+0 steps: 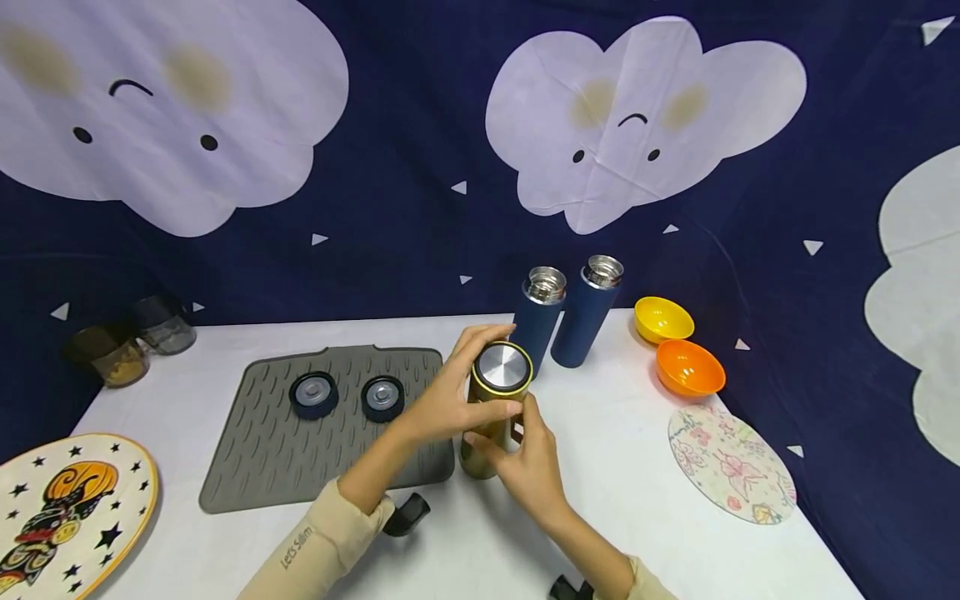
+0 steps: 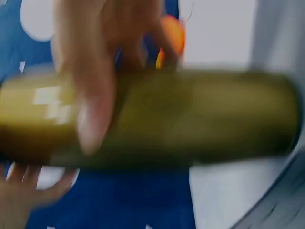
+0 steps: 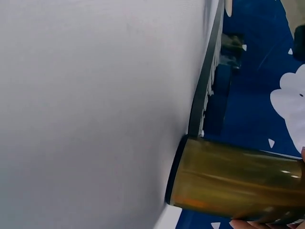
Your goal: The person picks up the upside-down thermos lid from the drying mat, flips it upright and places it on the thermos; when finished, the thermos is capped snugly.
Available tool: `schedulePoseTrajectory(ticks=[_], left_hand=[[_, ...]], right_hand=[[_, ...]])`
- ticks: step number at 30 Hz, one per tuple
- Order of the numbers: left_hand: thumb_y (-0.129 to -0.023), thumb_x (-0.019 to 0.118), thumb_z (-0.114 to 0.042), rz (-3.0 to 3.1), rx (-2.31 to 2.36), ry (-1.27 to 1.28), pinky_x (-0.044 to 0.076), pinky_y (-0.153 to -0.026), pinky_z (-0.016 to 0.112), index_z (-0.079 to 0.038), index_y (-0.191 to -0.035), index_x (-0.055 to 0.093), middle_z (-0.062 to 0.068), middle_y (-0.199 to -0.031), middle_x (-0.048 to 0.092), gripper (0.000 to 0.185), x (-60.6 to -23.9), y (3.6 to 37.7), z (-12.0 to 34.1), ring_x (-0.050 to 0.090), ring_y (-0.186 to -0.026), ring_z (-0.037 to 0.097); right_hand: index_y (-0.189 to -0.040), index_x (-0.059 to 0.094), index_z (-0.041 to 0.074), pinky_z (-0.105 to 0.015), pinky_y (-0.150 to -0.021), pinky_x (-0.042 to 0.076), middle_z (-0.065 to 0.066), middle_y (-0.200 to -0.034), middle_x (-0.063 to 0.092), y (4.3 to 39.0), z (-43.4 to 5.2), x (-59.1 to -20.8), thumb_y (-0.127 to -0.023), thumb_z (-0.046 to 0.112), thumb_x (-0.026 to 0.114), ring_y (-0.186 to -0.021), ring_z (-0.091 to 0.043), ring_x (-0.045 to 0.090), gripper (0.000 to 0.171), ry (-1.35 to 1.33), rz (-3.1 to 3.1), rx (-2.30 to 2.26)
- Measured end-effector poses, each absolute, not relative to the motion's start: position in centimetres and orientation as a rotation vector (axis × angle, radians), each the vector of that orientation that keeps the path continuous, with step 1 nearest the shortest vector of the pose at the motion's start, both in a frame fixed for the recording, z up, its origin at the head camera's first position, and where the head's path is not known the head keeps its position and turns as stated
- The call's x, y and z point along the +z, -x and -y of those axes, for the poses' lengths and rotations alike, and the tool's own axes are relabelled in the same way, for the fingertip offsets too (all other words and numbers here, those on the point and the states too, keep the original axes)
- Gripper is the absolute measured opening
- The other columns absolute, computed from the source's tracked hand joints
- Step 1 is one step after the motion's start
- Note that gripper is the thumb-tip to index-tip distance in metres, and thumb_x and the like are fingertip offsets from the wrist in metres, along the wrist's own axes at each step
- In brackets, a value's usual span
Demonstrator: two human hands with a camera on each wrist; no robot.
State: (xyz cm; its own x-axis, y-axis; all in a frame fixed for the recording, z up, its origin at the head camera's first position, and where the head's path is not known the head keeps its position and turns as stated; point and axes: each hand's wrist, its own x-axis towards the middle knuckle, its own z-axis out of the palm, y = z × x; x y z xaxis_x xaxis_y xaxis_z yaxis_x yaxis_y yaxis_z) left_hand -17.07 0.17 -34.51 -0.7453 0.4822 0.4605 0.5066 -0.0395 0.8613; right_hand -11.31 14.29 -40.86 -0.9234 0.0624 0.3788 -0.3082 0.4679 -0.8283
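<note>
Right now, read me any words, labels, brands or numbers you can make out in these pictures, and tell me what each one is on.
"Let's Slim", as best it reads: small print along the left sleeve.
Gold flask: a pale mark on its body in the left wrist view, too blurred to read.
Plate: a picture and stars only, no words.
Nothing else legible.

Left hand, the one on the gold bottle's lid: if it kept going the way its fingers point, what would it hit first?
Probably the nearer navy bottle. The left hand points right and away across the gold bottle; that navy bottle stands just beyond, though depth is unclear.
</note>
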Motion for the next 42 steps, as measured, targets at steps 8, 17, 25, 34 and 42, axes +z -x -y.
schedulePoseTrajectory(ticks=[8,17,25,34,42], left_hand=[[-0.066,0.087,-0.010,2.140,-1.801,0.760,0.053,-0.090,0.042,-0.009,-0.127,0.051,0.009,-0.117,0.067,0.071,-35.9,16.4,-2.1,0.065,-0.104,0.023],[-0.067,0.079,0.005,2.110,-2.309,1.304,0.049,-0.099,0.035,-0.002,-0.130,0.050,0.015,-0.126,0.060,0.069,-35.0,19.0,0.4,0.058,-0.112,0.023],[-0.069,0.084,0.002,2.142,-2.396,1.248,0.047,-0.103,0.035,-0.012,-0.145,0.036,0.010,-0.140,0.050,0.091,-35.1,18.8,0.8,0.051,-0.124,0.024],[-0.072,0.084,-0.005,2.046,-2.227,1.046,0.051,-0.096,0.032,-0.006,-0.133,0.047,0.011,-0.129,0.058,0.072,-35.3,17.4,-0.6,0.058,-0.114,0.021],[-0.072,0.086,-0.013,2.086,-2.297,1.189,0.044,-0.105,0.039,-0.012,-0.148,0.037,0.013,-0.140,0.048,0.091,-35.2,18.4,0.2,0.051,-0.123,0.023]], right_hand=[[-0.121,0.055,0.009,-0.048,-0.086,0.057,-0.010,-0.117,0.066,11.1,-14.0,-40.8,-0.074,0.006,0.079,-0.111,-0.030,0.064,0.053,-0.157,2.364,1.463],[-0.127,0.053,0.013,-0.050,-0.090,0.055,-0.002,-0.115,0.066,11.2,-14.0,-40.7,-0.075,0.018,0.086,-0.112,-0.025,0.064,0.062,-0.201,2.357,1.514],[-0.124,0.052,0.013,-0.051,-0.088,0.056,-0.001,-0.111,0.067,11.4,-14.2,-40.8,-0.075,0.017,0.086,-0.110,-0.026,0.065,0.060,-0.206,2.364,1.532],[-0.128,0.052,0.013,-0.052,-0.090,0.055,-0.006,-0.122,0.064,11.2,-14.2,-40.8,-0.076,0.016,0.084,-0.116,-0.029,0.062,0.061,-0.205,2.363,1.524],[-0.130,0.051,0.012,-0.054,-0.091,0.054,-0.003,-0.115,0.065,11.3,-14.2,-40.8,-0.077,0.017,0.085,-0.114,-0.025,0.063,0.063,-0.222,2.354,1.532]])
